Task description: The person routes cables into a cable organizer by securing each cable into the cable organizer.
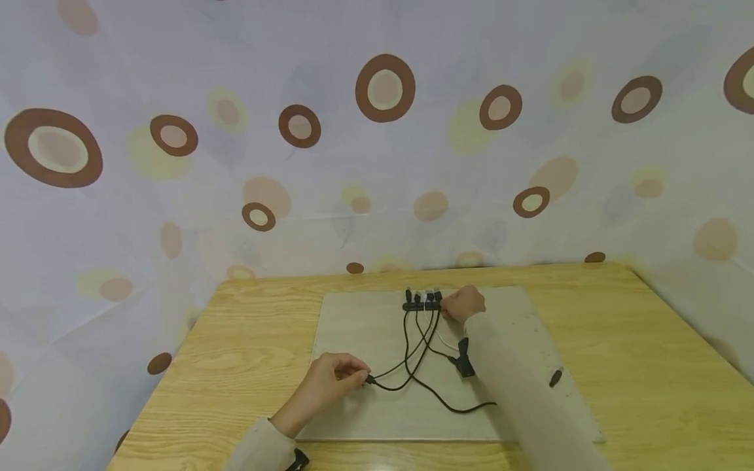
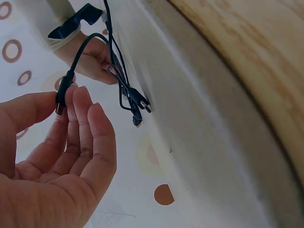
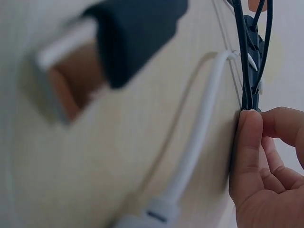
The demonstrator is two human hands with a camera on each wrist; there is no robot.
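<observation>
My left hand (image 1: 332, 383) pinches the plug (image 2: 61, 95) of a black USB-C cable between thumb and fingertips, above the light board (image 1: 353, 415). From there its cable loops toward a black cable holder (image 1: 414, 306) near the board's far edge. Several cable plugs (image 1: 418, 296) stick out beyond the holder, and their cords run through it. My right hand (image 1: 465, 304) grips the holder's right end between thumb and forefinger; in the right wrist view, black cords (image 3: 244, 61) meet those fingertips. A white cable (image 3: 204, 114) also passes into the holder.
A larger black connector (image 1: 464, 363) lies beside my right sleeve; a metal USB plug (image 3: 71, 71) looms blurred near the right wrist camera. On the board's right side is a small black plug (image 1: 556, 377). The board lies on a wooden table (image 1: 235, 340) before a patterned curtain (image 1: 330, 170).
</observation>
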